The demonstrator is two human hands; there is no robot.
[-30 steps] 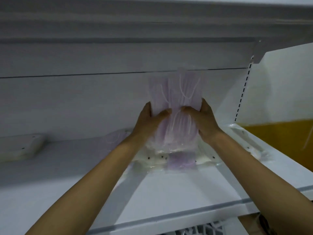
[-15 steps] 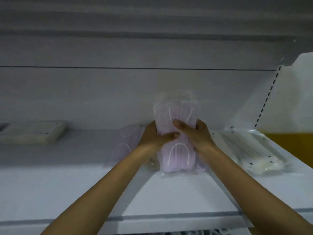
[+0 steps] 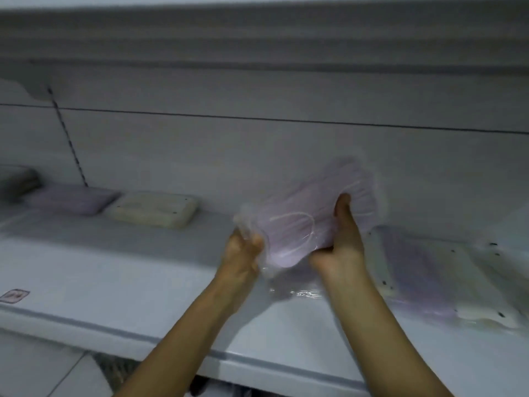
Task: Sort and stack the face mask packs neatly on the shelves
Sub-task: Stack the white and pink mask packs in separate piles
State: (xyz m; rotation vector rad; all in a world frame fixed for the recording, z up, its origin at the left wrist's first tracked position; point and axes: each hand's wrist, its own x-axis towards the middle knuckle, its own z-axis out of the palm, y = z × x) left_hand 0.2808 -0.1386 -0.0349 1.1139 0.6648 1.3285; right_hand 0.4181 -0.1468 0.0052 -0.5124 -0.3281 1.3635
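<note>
A clear pack of pale purple face masks (image 3: 303, 222) is held tilted above the white shelf (image 3: 120, 285), its top leaning right. My left hand (image 3: 243, 253) grips its lower left end, crumpling the plastic. My right hand (image 3: 340, 242) holds its right side, thumb up along the pack. On the shelf to the right lie a purple pack (image 3: 415, 270) and a cream pack (image 3: 486, 310), blurred. Far left lie another purple pack (image 3: 74, 200) and a cream pack (image 3: 154, 209).
The shelf's back wall (image 3: 257, 156) rises right behind the packs, and an upper shelf (image 3: 257, 38) overhangs. A slotted upright (image 3: 68, 138) stands at the left. A small label (image 3: 14, 296) sits near the shelf's front left edge.
The view has swung left, bringing the left-hand packs into sight. The held pack has lifted off the shelf and tipped from upright to slanted, both hands still on it.
</note>
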